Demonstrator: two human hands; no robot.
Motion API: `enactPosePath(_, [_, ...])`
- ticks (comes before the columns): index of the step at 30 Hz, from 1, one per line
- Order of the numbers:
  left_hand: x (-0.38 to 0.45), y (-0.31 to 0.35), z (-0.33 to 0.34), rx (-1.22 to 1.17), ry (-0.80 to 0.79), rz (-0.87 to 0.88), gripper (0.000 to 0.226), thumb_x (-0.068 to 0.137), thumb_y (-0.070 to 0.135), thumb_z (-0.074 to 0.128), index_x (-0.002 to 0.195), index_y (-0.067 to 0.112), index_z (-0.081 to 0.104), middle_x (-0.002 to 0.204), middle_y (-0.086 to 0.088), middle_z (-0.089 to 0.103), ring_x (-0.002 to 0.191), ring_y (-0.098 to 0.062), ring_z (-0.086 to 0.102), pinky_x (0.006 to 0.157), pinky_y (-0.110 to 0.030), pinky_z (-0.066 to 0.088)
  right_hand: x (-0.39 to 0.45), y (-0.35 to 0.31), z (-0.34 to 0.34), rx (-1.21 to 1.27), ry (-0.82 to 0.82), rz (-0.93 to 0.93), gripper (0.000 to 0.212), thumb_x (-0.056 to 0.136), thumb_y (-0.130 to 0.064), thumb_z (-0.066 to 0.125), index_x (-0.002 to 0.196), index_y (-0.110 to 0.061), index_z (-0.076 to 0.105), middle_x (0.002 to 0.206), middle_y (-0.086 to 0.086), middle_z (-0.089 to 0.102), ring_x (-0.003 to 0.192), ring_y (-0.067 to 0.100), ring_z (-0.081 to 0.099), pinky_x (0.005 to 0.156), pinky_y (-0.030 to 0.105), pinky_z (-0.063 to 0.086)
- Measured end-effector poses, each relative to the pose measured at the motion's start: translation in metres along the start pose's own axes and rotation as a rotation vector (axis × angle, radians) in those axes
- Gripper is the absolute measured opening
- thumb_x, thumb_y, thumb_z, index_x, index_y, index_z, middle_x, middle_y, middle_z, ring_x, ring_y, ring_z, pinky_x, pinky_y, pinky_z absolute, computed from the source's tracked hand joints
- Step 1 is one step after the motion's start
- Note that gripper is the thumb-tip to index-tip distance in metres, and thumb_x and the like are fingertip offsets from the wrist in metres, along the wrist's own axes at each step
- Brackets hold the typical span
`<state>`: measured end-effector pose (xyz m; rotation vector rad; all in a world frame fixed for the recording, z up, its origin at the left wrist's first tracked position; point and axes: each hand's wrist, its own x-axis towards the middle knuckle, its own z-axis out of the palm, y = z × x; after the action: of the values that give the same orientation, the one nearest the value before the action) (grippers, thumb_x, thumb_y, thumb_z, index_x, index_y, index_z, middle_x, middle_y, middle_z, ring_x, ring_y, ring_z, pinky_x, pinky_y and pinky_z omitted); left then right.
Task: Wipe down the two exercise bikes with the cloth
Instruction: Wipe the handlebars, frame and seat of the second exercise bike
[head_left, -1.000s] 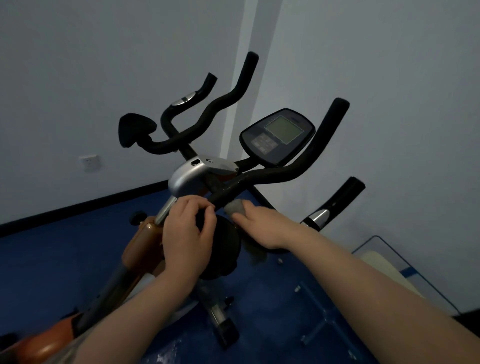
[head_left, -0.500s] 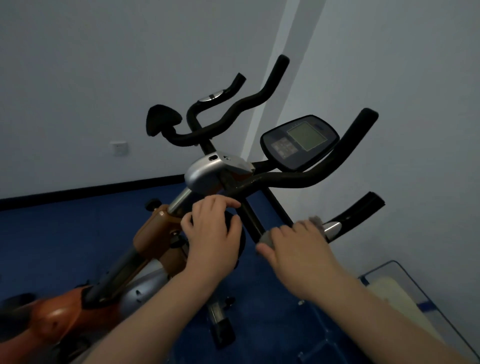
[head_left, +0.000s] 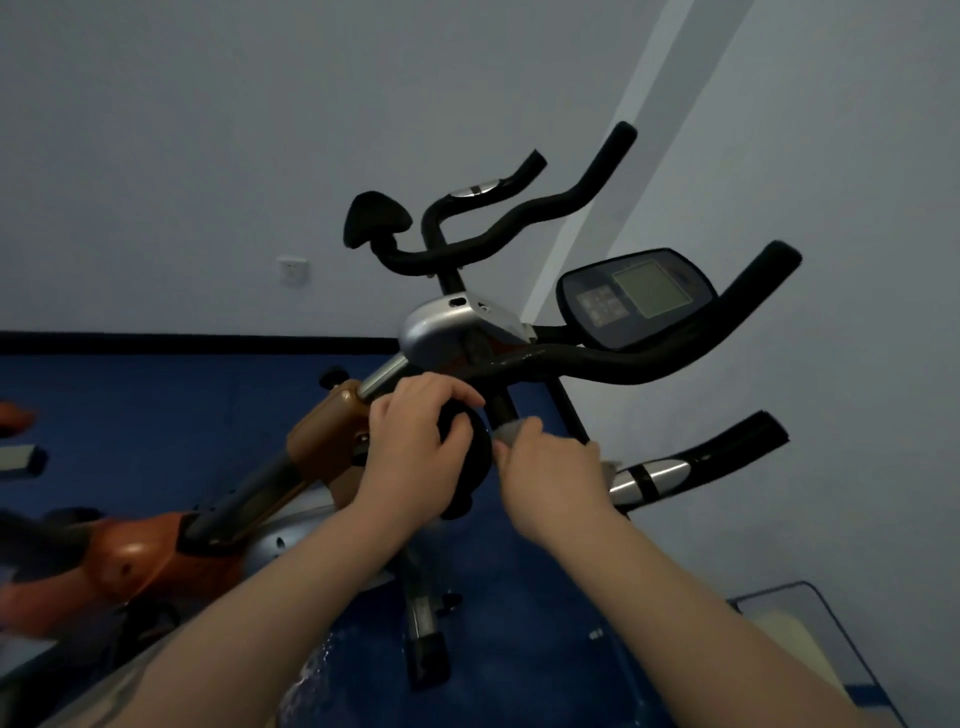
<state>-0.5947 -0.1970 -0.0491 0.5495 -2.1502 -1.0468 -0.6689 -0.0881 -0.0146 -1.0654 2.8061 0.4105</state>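
Head view, my left hand: my left hand (head_left: 415, 447) is curled over a round black knob (head_left: 465, 462) on the front of the bike, the fingers on its top edge and the thumb on its face, so I am grasping this knob.
Head view, my right hand: my right hand (head_left: 553, 480) is clenched around a small grey cloth (head_left: 509, 431); only a bit of the cloth comes out above my fingers, and another pale bit shows at the right side of the hand.
Head view, where the cloth is: it touches the black post (head_left: 504, 408) that goes up to the handlebars, just beside the knob.
Head view, the bike: the orange and silver exercise bike (head_left: 322, 447) stands in front of me, its orange frame going down to the left.
Head view, handlebars: the black curved handlebars (head_left: 623, 364) rise to the upper right, and a lower black grip with a silver band (head_left: 649, 475) points to the right, near my right hand.
Head view, console: a dark oval console with a grey screen (head_left: 636, 296) sits above the handlebars.
Head view, silver cover: a rounded silver cover (head_left: 441, 327) lies just above my left hand.
Head view, second handlebars: another set of black handlebars (head_left: 493, 228) shows behind, against the wall.
Head view, room: a dark blue floor (head_left: 156, 395), a pale grey wall (head_left: 208, 156) with a white socket (head_left: 292, 271).
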Motion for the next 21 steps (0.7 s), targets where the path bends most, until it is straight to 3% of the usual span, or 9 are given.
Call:
enactPosePath(4, [0.001,-0.003,-0.006,-0.019,-0.026,0.029,0.027,0.086,0.007,0.058,0.09,0.034,0.06,0.093,0.022,0.058,0.098,0.004,0.049,0.093,-0.009,0.02,-0.009,0.021,-0.003,-0.098,0.008,-0.122,0.045,0.105,-0.042,0.024,0.134,-0.01,0.034,0.118,0.008,0.063,0.107,0.029,0.06,0.107,0.047,0.031])
enactPosePath(7, [0.0,-0.004,-0.004,-0.043,-0.007,0.044,0.027,0.083,0.008,0.056,0.087,0.034,0.059,0.091,0.025,0.057,0.099,0.005,0.05,0.091,-0.009,0.023,-0.003,0.023,-0.01,-0.015,-0.057,-0.19,0.04,0.106,-0.04,0.026,0.132,-0.012,0.037,0.121,0.012,0.059,0.106,0.03,0.059,0.083,0.037,0.041])
enactPosePath(9, [0.0,-0.005,-0.002,-0.058,0.009,0.04,0.023,0.08,0.012,0.054,0.085,0.034,0.059,0.09,0.024,0.059,0.098,0.004,0.051,0.091,-0.013,0.025,0.019,0.013,-0.015,0.1,-0.108,-0.119,0.044,0.105,-0.042,0.026,0.128,-0.008,0.04,0.123,0.017,0.057,0.108,0.033,0.056,0.074,0.034,0.038])
enactPosePath(14, [0.0,-0.006,-0.003,-0.077,0.01,0.045,0.022,0.08,0.014,0.053,0.085,0.033,0.06,0.091,0.023,0.06,0.098,0.002,0.052,0.093,-0.017,0.028,0.033,0.013,-0.009,0.362,-0.077,-0.088,0.05,0.103,-0.047,0.025,0.133,-0.008,0.036,0.121,0.018,0.058,0.107,0.034,0.056,0.072,0.035,0.034])
enactPosePath(17, [0.0,-0.007,-0.003,-0.077,0.007,0.043,0.021,0.08,0.014,0.052,0.086,0.032,0.061,0.091,0.022,0.06,0.099,0.002,0.052,0.093,-0.017,0.027,0.024,0.023,-0.004,0.292,-0.065,-0.145,0.051,0.104,-0.043,0.025,0.144,-0.011,0.025,0.118,0.016,0.06,0.103,0.032,0.057,0.072,0.036,0.035])
enactPosePath(21, [0.001,-0.008,0.0,-0.078,-0.005,0.046,0.021,0.079,0.014,0.052,0.085,0.034,0.059,0.09,0.021,0.06,0.097,0.001,0.051,0.093,-0.017,0.027,0.041,0.012,-0.008,0.385,-0.098,-0.049,0.052,0.103,-0.048,0.026,0.134,-0.007,0.036,0.124,0.018,0.058,0.109,0.034,0.055,0.074,0.035,0.035])
